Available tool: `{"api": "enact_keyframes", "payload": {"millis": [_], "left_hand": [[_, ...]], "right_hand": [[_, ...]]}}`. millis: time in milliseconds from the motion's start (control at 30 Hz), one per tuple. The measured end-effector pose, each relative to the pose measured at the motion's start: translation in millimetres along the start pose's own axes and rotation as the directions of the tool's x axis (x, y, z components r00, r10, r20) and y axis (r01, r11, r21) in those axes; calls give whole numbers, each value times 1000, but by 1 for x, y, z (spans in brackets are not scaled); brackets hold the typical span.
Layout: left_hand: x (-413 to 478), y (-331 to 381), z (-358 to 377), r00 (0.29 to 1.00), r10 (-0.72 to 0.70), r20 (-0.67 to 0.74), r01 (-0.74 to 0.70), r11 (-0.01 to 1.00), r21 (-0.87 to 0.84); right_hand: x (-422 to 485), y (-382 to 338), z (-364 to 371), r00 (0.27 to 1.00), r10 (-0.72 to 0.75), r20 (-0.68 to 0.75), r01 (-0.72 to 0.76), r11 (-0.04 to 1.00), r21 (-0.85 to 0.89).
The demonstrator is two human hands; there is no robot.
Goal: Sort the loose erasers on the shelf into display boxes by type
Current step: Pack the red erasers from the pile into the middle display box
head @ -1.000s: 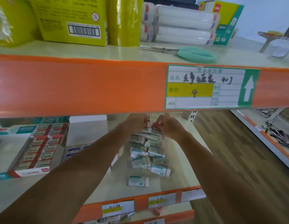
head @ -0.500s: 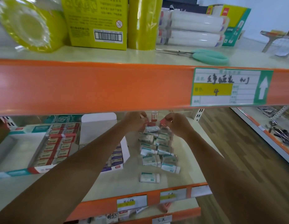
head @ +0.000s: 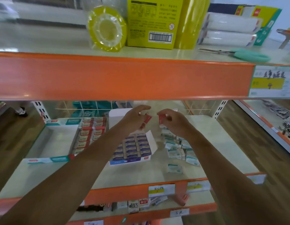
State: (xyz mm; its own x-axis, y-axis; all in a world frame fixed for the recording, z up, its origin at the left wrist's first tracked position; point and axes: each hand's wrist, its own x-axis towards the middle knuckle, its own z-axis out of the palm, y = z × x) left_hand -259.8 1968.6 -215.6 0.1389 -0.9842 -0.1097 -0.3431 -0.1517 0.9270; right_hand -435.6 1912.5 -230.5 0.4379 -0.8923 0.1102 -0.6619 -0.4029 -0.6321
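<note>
Head-height view into a shop shelf unit. Two bare forearms reach in under an orange shelf edge [head: 124,78].

The left hand [head: 134,118] is raised above the lower shelf [head: 222,143]. Its fingers are curled & arched, pinching a red eraser [head: 147,119] btwn thumb & fingertips. The eraser is tilted & sticks out toward the right hand.

The right hand [head: 173,120] is level w/ the left & close beside it, not touching. Its fingers are curled too, pinching a red-and-white eraser [head: 162,119] at the tips, roughly upright, white end down. A small gap separates the 2 erasers.

Directly below the left hand & wrist is a blue display box [head: 124,161], flap open, packed w/ rows of blue-label erasers. Further to that hand's left is a red display box [head: 48,159], a long tray w/ red-label erasers stacked in its right-hand part.

Below the right hand & wrist, loose teal erasers [head: 178,146] lie in an untidy heap on the shelf. A single teal eraser [head: 174,168] lies apart from the heap, nearer the viewer.

On the top shelf above both hands are a yellow tape roll [head: 107,28] in clear wrap & a yellow carton [head: 150,23] w/ a barcode. Teal-handled scissors [head: 251,55] lie flat, far right. A handwritten price label [head: 270,82] sits on the orange edge, up & right of the right hand.

The pic is a bit blurred, so print on the erasers can't be read.
</note>
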Motion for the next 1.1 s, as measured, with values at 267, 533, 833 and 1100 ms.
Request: {"api": "enact_keyframes", "payload": {"millis": [267,533,833,1100], "left_hand": [[-44,-20,-45,1000,9,-7,-10,999,-31],[-74,-53,-87,993,78,-93,-64,988,141],[-98,-73,-125,962,153,-224,-80,949,304],[-100,-90,-143,956,133,-260,-49,951,307]], "right_hand": [[-15,-46,40,995,96,40,-103,969,226],[-21,-92,72,989,118,90,-141,931,336],[-20,-124,109,987,109,118,-135,963,233],[-21,-139,130,994,-84,64,74,987,144]]}}
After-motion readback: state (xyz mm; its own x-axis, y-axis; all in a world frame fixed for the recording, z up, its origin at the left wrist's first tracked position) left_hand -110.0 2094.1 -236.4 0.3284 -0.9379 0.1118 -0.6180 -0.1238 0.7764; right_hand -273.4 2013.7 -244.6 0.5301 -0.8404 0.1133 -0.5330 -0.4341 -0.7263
